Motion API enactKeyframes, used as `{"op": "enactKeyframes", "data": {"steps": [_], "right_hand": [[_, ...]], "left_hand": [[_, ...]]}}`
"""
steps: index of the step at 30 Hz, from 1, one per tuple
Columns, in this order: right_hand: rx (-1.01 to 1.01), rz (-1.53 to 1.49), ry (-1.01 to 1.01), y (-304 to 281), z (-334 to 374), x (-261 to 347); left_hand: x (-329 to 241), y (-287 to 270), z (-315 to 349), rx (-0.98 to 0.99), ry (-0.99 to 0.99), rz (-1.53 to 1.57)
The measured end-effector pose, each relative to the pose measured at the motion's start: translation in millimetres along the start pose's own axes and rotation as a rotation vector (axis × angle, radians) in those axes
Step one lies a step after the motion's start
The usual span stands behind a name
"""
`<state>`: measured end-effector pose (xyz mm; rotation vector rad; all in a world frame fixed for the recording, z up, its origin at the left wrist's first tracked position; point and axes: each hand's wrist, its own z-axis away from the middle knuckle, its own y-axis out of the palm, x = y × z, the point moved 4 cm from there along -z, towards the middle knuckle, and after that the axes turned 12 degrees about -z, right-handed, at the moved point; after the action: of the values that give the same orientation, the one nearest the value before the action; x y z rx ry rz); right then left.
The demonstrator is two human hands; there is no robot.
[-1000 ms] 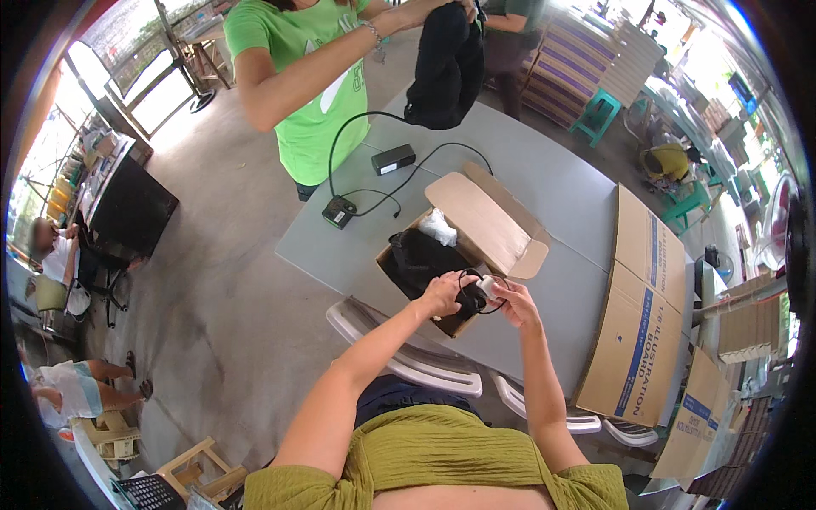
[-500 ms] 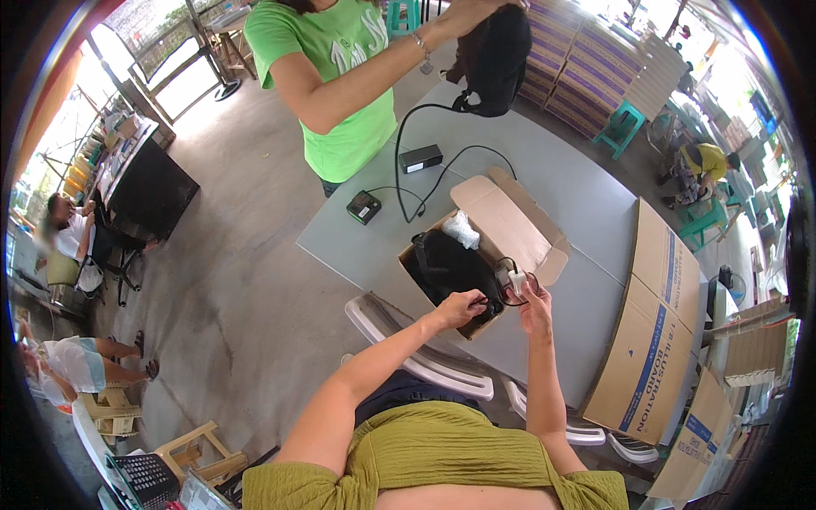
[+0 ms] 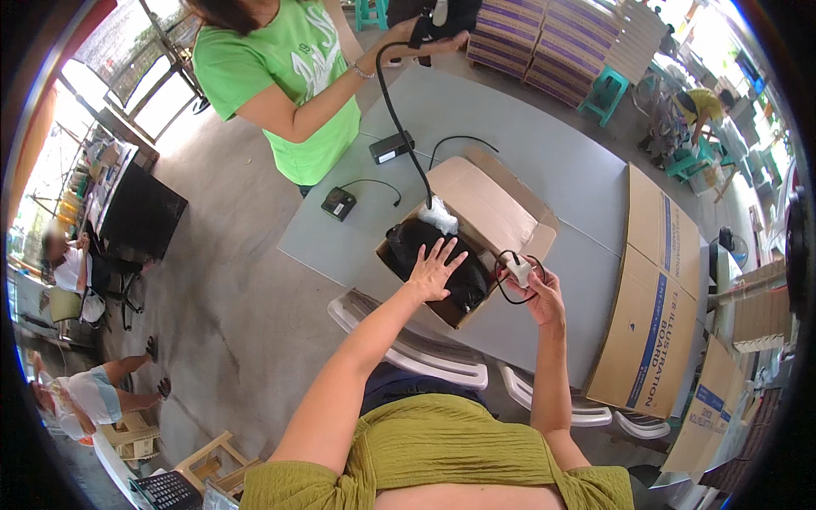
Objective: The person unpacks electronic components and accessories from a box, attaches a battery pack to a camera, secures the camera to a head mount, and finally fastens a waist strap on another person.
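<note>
Left hand (image 3: 435, 274) spread wide, palm down on black bundle (image 3: 466, 285) inside cardboard box (image 3: 489, 204). Right hand (image 3: 544, 297) holds white plug (image 3: 519, 271) with looped black cord (image 3: 500, 292), just right of box. Best: press flat, evenly; keep cord loops gathered, clear of box.

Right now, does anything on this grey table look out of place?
Nothing looks spilled or damaged. Slightly untidy: one thick black cable droops from the black item held by a green-shirted co-worker toward the open brown cardboard box, where it might snag.
</note>
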<state>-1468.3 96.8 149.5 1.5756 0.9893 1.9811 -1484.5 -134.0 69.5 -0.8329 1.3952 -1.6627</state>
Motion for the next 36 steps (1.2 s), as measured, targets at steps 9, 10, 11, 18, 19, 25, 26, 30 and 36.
{"op": "enactKeyframes", "data": {"steps": [9, 10, 11, 18, 19, 25, 26, 30, 36], "right_hand": [[0.017, -0.187, -0.048, -20.0, 14.3, -19.2], [0.016, -0.22, -0.053, -22.7, 15.0, -21.1], [0.009, -0.247, -0.058, -26.5, 17.1, -21.8], [-0.034, -0.344, -0.093, -43.5, 29.0, -26.6], [-0.034, -0.362, -0.092, -44.8, 28.2, -26.7], [-0.02, -0.387, -0.07, -48.0, 26.9, -28.1], [-0.012, -0.382, -0.07, -48.3, 26.4, -27.9], [0.004, -0.4, -0.095, -54.2, 20.9, -22.5], [0.015, -0.34, -0.117, -82.4, -0.8, -11.5]], "left_hand": [[-25.5, 8.9, -15.5, 0.187, 0.074, -0.102], [-23.2, 12.3, -16.3, 0.201, 0.065, -0.144], [-23.1, 14.8, -17.5, 0.215, 0.06, -0.181], [2.5, 26.2, -11.2, 0.132, 0.046, -0.239], [6.0, 25.8, -11.1, 0.123, 0.062, -0.237], [18.8, -0.2, -19.2, -0.057, 0.114, -0.163], [20.1, -11.1, -22.3, -0.033, 0.099, -0.135], [26.7, -84.4, -17.6, -0.287, 0.007, -0.126], [16.2, -198.6, 27.8, -0.398, -0.041, -0.061]]}}
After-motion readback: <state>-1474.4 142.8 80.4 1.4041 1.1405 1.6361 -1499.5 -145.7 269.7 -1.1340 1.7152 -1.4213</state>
